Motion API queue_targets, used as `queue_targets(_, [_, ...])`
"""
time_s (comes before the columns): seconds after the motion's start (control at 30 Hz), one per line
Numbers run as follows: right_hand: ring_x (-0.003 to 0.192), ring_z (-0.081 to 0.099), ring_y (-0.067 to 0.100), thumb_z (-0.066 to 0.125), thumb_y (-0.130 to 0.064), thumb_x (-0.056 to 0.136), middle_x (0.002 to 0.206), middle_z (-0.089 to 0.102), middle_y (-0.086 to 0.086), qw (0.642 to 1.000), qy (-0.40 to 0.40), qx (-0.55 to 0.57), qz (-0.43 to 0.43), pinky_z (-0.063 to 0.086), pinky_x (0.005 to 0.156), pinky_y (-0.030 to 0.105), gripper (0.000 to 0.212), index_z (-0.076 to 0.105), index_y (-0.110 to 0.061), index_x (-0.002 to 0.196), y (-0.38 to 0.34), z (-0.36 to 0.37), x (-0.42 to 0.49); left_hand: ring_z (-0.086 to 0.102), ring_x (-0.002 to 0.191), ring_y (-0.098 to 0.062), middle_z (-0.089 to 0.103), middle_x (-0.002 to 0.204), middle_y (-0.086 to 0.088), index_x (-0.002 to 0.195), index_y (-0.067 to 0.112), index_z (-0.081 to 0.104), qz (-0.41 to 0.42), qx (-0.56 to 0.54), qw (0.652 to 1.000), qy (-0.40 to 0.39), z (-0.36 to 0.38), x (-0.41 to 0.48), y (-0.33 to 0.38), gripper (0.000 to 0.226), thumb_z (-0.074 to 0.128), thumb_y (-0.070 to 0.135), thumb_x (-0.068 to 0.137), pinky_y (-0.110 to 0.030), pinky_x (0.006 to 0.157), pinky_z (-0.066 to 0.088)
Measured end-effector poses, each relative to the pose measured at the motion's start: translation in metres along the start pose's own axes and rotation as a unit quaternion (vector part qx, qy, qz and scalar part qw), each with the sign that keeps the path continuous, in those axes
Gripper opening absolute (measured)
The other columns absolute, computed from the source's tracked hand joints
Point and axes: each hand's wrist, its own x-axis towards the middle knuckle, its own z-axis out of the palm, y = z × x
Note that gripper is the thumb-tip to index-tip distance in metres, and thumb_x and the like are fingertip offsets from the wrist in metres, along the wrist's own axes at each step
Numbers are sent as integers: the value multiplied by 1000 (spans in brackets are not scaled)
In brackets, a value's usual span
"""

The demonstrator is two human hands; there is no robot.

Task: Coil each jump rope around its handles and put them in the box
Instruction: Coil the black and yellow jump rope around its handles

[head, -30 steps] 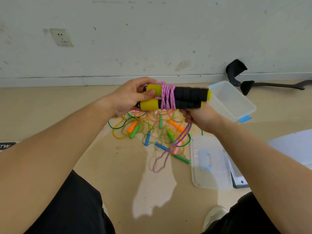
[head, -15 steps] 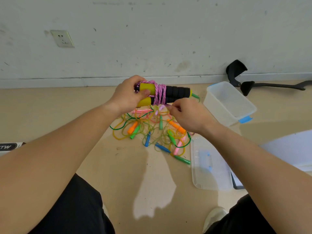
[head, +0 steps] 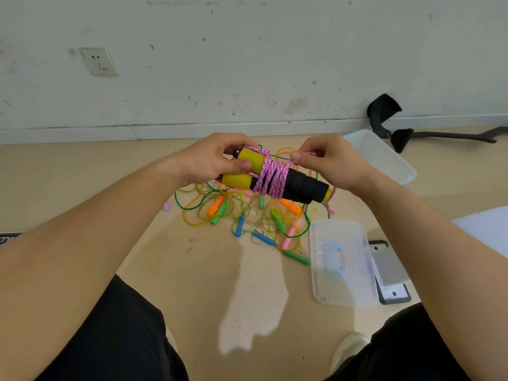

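Above the rope pile [head: 239, 225], handles [head: 302, 184] gripped by left hand [head: 209, 160], pink rope [head: 270, 174] apparently pinched by right hand [head: 332, 163]

Clearance entry: floor from knees to wall.
Item 1: open floor [head: 209, 273] between the knees, passable up to the tangle of loose ropes [head: 247, 215] filling the middle. Item 2: lid [head: 341, 262] flat on the floor just right of the tangle, grey plate [head: 390, 270] at its right side. Item 3: box [head: 384, 160], open-topped, near the wall. The right hand [head: 332, 163], pinching the pink rope [head: 270, 177], overlaps the box's left rim in view. The left hand [head: 209, 160] grips the handles [head: 302, 185] above the tangle. Item 4: black bracket parts [head: 382, 114] right of the box.
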Motion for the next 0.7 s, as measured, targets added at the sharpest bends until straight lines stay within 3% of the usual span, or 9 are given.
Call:
queue_targets(0.1, [52,38,1,66,-29,95,60,47,-2,995,-21,95,26,30,50,17,32,64,-8,72,7,5,-3,67,94,-8,65,114,-10,126,12,59,-14,-44,999,6,1,-1,1,34,64,17,92,-43,75,58])
queue_targets(0.17, [54,39,4,67,-23,91,61,48,-5,988,-53,140,38,30,51,23,28,63,0,74,14,8,-6,68,89,-7,66,106,-2,125,13,57,-24,-90,996,15,1,-1,1,31,60,15,94,-36,66,60])
queue_targets(0.23, [52,39,5,58,-17,76,57,49,-11,987,-70,132,52,27,53,24,10,67,-14,71,16,10,-10,69,85,-7,66,101,2,124,15,56,-35,-124,991,21,2,-1,1,30,59,15,94,-29,62,59])
queue_targets(0.3, [52,38,6,51,-16,69,53,48,-13,988,-63,121,70,29,53,24,22,69,-26,63,15,10,-12,69,84,-11,67,99,5,124,16,56,-46,-142,989,20,2,-2,1,37,61,22,88,-30,62,59])
queue_targets(0.37, [49,34,7,49,-8,77,49,43,-15,985,-55,135,90,27,52,25,37,67,-31,54,13,12,-11,68,84,-14,68,98,5,125,16,55,-56,-157,986,21,3,-4,0,43,62,28,84,-32,64,60])
queue_targets(0.47, [50,24,11,36,7,89,52,37,-7,969,-34,199,145,19,53,27,47,56,-24,59,15,14,-7,69,81,-16,68,98,3,123,17,55,-73,-191,978,36,4,-3,-1,42,61,28,83,-36,65,61])
queue_targets(0.57, [46,23,9,41,0,97,56,40,-1,954,-29,242,173,19,48,26,24,52,-13,80,19,16,-4,70,82,-20,66,102,0,123,17,55,-92,-219,970,59,6,-1,-3,31,58,24,92,-38,64,62])
queue_targets(0.7, [46,27,9,46,-19,104,57,39,-4,953,-45,243,178,26,43,22,27,63,-13,84,20,26,-6,69,80,-23,63,104,-4,124,13,54,-119,-243,957,102,10,2,-3,26,55,18,99,-38,62,62])
